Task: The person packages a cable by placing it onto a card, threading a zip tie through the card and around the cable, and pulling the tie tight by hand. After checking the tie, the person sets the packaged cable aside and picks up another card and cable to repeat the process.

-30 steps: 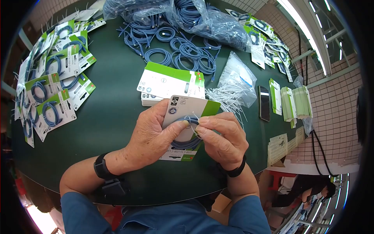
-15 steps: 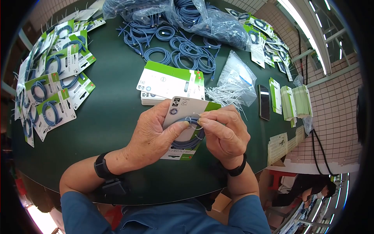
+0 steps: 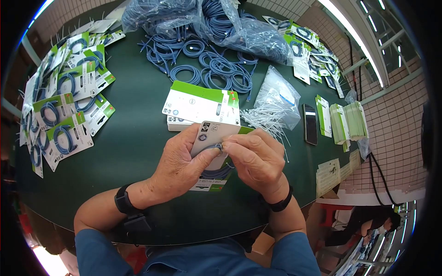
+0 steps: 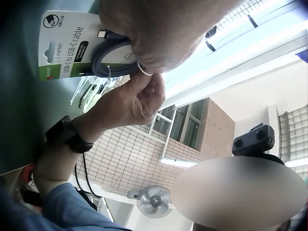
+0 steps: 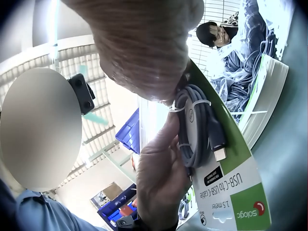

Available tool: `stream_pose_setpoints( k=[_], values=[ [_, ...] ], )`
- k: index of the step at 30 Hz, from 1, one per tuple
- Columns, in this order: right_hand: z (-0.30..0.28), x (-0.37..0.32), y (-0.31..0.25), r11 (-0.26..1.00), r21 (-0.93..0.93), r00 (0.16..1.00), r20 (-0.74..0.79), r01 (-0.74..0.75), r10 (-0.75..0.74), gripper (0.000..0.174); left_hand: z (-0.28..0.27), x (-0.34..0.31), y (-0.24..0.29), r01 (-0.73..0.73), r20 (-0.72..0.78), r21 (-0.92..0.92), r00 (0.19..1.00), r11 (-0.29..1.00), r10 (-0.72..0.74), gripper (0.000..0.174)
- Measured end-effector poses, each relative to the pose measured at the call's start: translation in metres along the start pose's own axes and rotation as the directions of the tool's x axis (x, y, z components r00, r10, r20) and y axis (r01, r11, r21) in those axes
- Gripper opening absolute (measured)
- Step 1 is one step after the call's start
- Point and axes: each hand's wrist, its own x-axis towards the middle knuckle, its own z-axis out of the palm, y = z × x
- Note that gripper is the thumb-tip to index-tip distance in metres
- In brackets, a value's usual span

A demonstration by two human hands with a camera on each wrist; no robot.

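Observation:
A white and green USB-C cable card (image 3: 208, 133) is held upright in front of the body by my left hand (image 3: 177, 158), its thumb pressing the cable against the card. The coiled blue-grey USB-C cable (image 5: 195, 130) lies flat on the card face, with white cable ties (image 5: 202, 102) around it. My right hand (image 3: 258, 158) pinches a thin white cable tie (image 4: 144, 70) at the coil's edge, fingertips right by the left thumb. The tie's far end is hidden by the fingers. One metal plug (image 5: 220, 154) points toward the printed end of the card.
A stack of blank cards (image 3: 198, 103) stands just beyond the hands. Loose white ties (image 3: 267, 120) spill from a clear bag (image 3: 278, 94). Coiled cables (image 3: 214, 66) lie at the back, carded cables (image 3: 66, 112) at the left. A phone (image 3: 310, 124) lies at the right.
My right hand has moved left, closer to the left thumb, and the tie tail that stuck up beside its fingertips is now hidden. The head view has tilted slightly.

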Motion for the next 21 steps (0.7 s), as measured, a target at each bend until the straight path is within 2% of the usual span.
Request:
stream_pose_setpoints(
  k=[3,8,11,13,16,18,19,20,21],
  values=[
    [-0.003,-0.001,0.000,0.999,-0.035,0.999,0.047,0.026,-0.024,0.035,-0.001,0.001,0.001,0.006,0.004,-0.005,1.000,1.000,-0.006,0.034],
    [-0.005,0.005,0.000,1.000,-0.003,1.000,0.015,0.003,-0.003,0.034,-0.001,-0.001,-0.003,-0.017,0.005,-0.016,1.000,1.000,0.017,0.034],
    [-0.016,0.008,-0.001,0.998,0.002,0.991,0.117,-0.068,0.067,0.033,0.000,-0.002,-0.007,-0.033,0.018,-0.017,0.999,0.999,0.033,0.035],
    [-0.019,0.007,0.000,0.996,0.014,0.989,0.125,-0.088,0.085,0.034,0.001,-0.003,-0.009,-0.053,0.039,-0.014,0.998,0.999,0.054,0.036],
    [-0.022,0.007,0.003,0.991,0.044,0.983,0.140,-0.124,0.117,0.034,0.000,-0.001,-0.004,0.017,0.055,-0.010,0.998,1.000,-0.017,0.036],
    [-0.028,0.009,0.003,0.932,0.200,0.952,0.111,-0.303,0.286,0.027,-0.001,-0.001,0.000,0.065,0.074,0.005,0.995,0.998,-0.066,0.036],
    [-0.030,0.009,0.004,0.880,0.280,0.923,0.102,-0.384,0.370,0.023,-0.001,-0.001,0.003,0.055,0.081,-0.044,0.995,0.998,-0.052,0.037],
    [-0.032,0.008,0.007,0.871,0.288,0.916,0.078,-0.398,0.393,0.023,0.000,-0.001,0.006,0.048,0.090,-0.091,0.995,0.995,-0.040,0.038],
    [-0.034,0.006,0.013,0.740,0.394,0.827,0.110,-0.545,0.551,0.018,0.000,-0.001,0.008,0.045,0.101,-0.138,0.994,0.989,-0.031,0.038]
  ],
)
